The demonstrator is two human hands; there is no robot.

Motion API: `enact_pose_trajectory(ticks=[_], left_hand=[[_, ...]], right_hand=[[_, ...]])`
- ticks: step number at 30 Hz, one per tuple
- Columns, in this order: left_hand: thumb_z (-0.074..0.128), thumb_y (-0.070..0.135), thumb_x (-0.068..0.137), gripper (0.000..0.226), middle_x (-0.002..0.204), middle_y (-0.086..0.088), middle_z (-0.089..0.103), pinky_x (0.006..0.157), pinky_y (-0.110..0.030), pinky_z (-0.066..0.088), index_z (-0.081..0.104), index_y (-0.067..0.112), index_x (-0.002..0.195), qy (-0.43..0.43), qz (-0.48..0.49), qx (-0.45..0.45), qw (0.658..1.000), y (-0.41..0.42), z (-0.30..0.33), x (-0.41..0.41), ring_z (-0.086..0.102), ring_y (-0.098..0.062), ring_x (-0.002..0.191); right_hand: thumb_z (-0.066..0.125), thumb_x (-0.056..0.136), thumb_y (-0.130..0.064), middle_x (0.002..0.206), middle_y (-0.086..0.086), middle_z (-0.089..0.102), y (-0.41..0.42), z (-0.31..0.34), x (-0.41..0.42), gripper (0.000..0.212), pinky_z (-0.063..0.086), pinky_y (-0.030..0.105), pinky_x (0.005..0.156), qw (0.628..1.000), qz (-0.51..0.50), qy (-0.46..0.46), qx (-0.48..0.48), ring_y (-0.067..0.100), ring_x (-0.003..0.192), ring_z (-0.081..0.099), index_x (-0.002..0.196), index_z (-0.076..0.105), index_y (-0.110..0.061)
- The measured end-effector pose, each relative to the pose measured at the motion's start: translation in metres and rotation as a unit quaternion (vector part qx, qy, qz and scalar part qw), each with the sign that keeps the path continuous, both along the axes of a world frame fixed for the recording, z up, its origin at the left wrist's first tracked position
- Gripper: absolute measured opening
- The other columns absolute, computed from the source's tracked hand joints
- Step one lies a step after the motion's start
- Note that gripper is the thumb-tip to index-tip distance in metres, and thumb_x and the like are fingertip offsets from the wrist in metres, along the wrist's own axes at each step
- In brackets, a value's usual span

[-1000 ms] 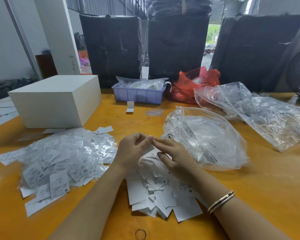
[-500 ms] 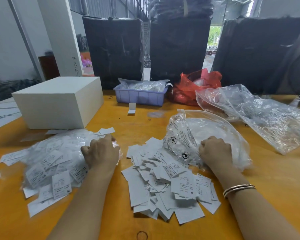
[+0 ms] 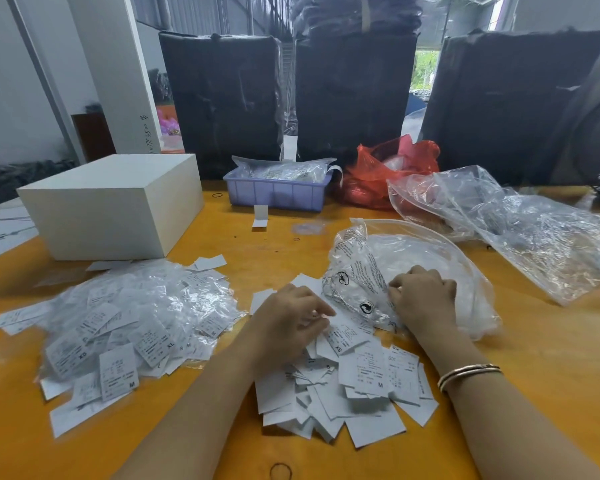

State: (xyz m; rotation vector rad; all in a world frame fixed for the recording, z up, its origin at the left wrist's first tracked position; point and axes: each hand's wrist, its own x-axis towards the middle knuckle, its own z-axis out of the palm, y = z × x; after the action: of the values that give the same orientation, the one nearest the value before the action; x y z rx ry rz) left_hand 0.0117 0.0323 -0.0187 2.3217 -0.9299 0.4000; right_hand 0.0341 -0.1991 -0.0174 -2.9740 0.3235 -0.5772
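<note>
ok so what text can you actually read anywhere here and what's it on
"XS": bagged tag, left pile
"XL": second bagged tag
"M": front bagged tag
"XS": loose tag, middle pile
"M": lower loose tag
"SX": faint loose tag
Fine print on the tags and the clear bag, and the handwriting on the pillar: too blurred to read.

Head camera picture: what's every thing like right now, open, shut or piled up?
left hand, resting on loose labels
right hand, fingers curled on clear bag
clear bag, crumpled, lying down
loose labels, heaped
bagged labels, piled
white box, closed
purple tray, full
</note>
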Motion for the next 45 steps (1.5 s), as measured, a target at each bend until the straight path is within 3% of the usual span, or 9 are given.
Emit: enact_pose_trajectory(ticks=[6, 15, 20, 26, 29, 32, 37, 42, 45], left_hand=[[0.063, 0.025, 0.09, 0.016, 0.099, 0.004, 0.062, 0.083, -0.027, 0.043, 0.07, 0.02, 0.102, 0.008, 0.006, 0.002, 1.0, -0.005, -0.001, -0.002, 0.048, -0.008, 0.094], [0.062, 0.024, 0.09, 0.015, 0.099, 0.002, 0.063, 0.085, -0.038, 0.045, 0.071, 0.019, 0.1, 0.028, 0.011, -0.006, 1.0, -0.007, -0.001, -0.003, 0.05, -0.012, 0.096], [0.057, 0.025, 0.093, 0.018, 0.099, 0.012, 0.06, 0.085, -0.02, 0.037, 0.068, 0.02, 0.106, 0.052, 0.041, -0.092, 0.994, -0.007, 0.005, -0.002, 0.05, -0.01, 0.101], [0.058, 0.05, 0.082, 0.047, 0.119, 0.018, 0.055, 0.086, -0.015, 0.042, 0.048, 0.034, 0.126, 0.186, 0.02, -0.214, 0.959, -0.007, 0.013, -0.003, 0.05, 0.003, 0.11], [0.068, 0.043, 0.078, 0.032, 0.098, 0.008, 0.07, 0.08, -0.019, 0.051, 0.064, 0.027, 0.105, 0.248, -0.005, -0.273, 0.93, -0.008, 0.014, -0.002, 0.064, -0.007, 0.097], [0.072, 0.029, 0.075, 0.023, 0.086, -0.005, 0.072, 0.074, -0.019, 0.052, 0.067, 0.012, 0.09, 0.255, 0.014, -0.364, 0.896, -0.006, 0.013, 0.0, 0.068, -0.016, 0.085], [0.074, 0.023, 0.071, 0.025, 0.078, -0.003, 0.072, 0.067, -0.015, 0.05, 0.063, 0.009, 0.088, 0.263, 0.025, -0.45, 0.853, -0.004, 0.016, 0.002, 0.068, -0.012, 0.075], [0.073, 0.017, 0.077, 0.008, 0.072, 0.004, 0.07, 0.063, -0.013, 0.05, 0.067, 0.017, 0.082, 0.255, 0.04, -0.439, 0.861, -0.003, 0.015, 0.002, 0.064, -0.004, 0.071], [0.075, 0.016, 0.077, 0.007, 0.07, 0.008, 0.069, 0.063, -0.014, 0.05, 0.07, 0.021, 0.078, 0.237, 0.057, -0.421, 0.873, -0.002, 0.014, 0.004, 0.064, -0.005, 0.071]], right_hand=[[0.057, 0.09, -0.031, 0.097, -0.001, 0.063, 0.0, 0.0, -0.003, 0.015, 0.024, 0.033, 0.076, 0.992, 0.004, -0.094, 0.086, 0.021, 0.095, 0.052, 0.093, 0.068, -0.021], [0.054, 0.093, -0.024, 0.083, 0.0, 0.07, -0.001, 0.006, -0.011, 0.018, 0.017, 0.034, 0.072, 0.985, 0.001, -0.171, -0.014, 0.024, 0.08, 0.058, 0.089, 0.071, -0.02], [0.072, 0.079, -0.008, 0.08, 0.003, 0.068, 0.013, 0.015, -0.02, 0.007, 0.026, 0.029, 0.07, 0.932, 0.151, -0.314, 0.102, 0.02, 0.073, 0.059, 0.082, 0.066, -0.01], [0.062, 0.086, -0.006, 0.07, -0.003, 0.064, 0.051, 0.018, -0.034, 0.01, 0.052, 0.024, 0.066, 0.799, 0.403, -0.083, 0.438, 0.009, 0.066, 0.063, 0.083, 0.059, -0.015], [0.06, 0.087, -0.005, 0.069, 0.001, 0.066, 0.059, 0.018, -0.034, 0.003, 0.052, 0.028, 0.068, 0.764, 0.412, -0.046, 0.495, 0.013, 0.067, 0.063, 0.086, 0.06, -0.008], [0.06, 0.089, -0.016, 0.079, -0.001, 0.067, 0.051, 0.02, -0.034, 0.008, 0.049, 0.021, 0.068, 0.803, 0.404, -0.002, 0.438, 0.007, 0.073, 0.062, 0.097, 0.057, -0.016], [0.062, 0.078, -0.045, 0.106, -0.014, 0.05, 0.03, 0.022, -0.032, 0.033, 0.031, 0.023, 0.089, 0.888, 0.414, 0.155, 0.122, 0.002, 0.101, 0.041, 0.109, 0.061, -0.033], [0.067, 0.081, -0.038, 0.106, -0.013, 0.05, 0.031, 0.022, -0.034, 0.013, 0.028, 0.032, 0.097, 0.891, 0.403, 0.168, 0.124, 0.009, 0.108, 0.038, 0.091, 0.058, -0.035], [0.068, 0.082, -0.025, 0.098, -0.005, 0.058, 0.033, 0.021, -0.036, 0.009, 0.037, 0.031, 0.091, 0.874, 0.394, 0.153, 0.24, 0.013, 0.1, 0.049, 0.082, 0.059, -0.026]])
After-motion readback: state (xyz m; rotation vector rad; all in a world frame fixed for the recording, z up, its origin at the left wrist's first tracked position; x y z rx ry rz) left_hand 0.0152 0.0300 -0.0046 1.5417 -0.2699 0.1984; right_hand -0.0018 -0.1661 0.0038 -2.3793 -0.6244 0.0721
